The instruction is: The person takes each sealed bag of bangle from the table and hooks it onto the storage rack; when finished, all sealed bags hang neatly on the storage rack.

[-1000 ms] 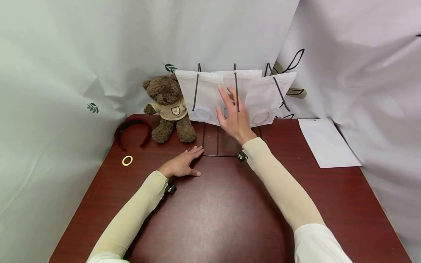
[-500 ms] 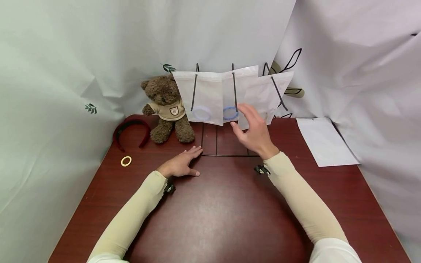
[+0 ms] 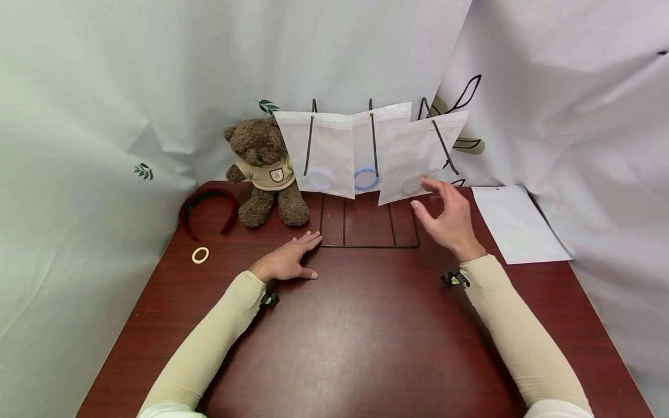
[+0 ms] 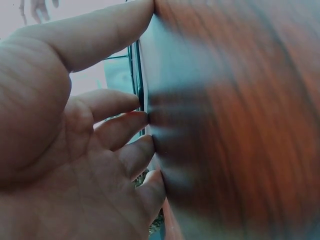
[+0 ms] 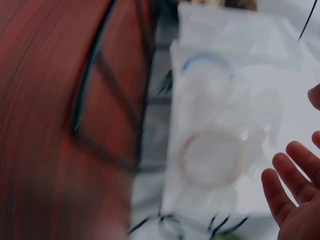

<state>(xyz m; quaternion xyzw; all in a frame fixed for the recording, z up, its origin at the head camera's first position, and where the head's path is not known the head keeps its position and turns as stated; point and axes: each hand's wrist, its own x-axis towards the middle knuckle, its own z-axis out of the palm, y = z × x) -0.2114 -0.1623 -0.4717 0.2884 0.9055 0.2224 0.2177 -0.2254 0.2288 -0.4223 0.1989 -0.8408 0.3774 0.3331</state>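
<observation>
A black wire rack (image 3: pixel 368 246) stands at the back of the table, with a white translucent bag hung on each of its hooks. A pale lavender ring (image 3: pixel 320 179) shows through the left bag (image 3: pixel 331 145), a blue ring (image 3: pixel 366 179) through the middle bag (image 3: pixel 364 148), and a pale beige ring (image 5: pixel 212 159) through the right bag (image 3: pixel 410 154). My right hand (image 3: pixel 452 223) holds nothing; its loosely bent fingers are right by that bag's lower right corner. Flat on the table, my left hand (image 3: pixel 284 261) has its fingertips at the rack's front left corner.
Behind the left hand a brown teddy bear (image 3: pixel 268 174) leans against the curtain, partly behind the left bag. Further left lie a dark red headband (image 3: pixel 209 194) and a small yellow ring (image 3: pixel 201 255). White sheets or bags (image 3: pixel 514 226) lie at the table's right.
My right hand has moved right and lower, from in front of the middle bag to beside the right bag. The middle bag now hangs more tilted. The left hand has stayed put.
</observation>
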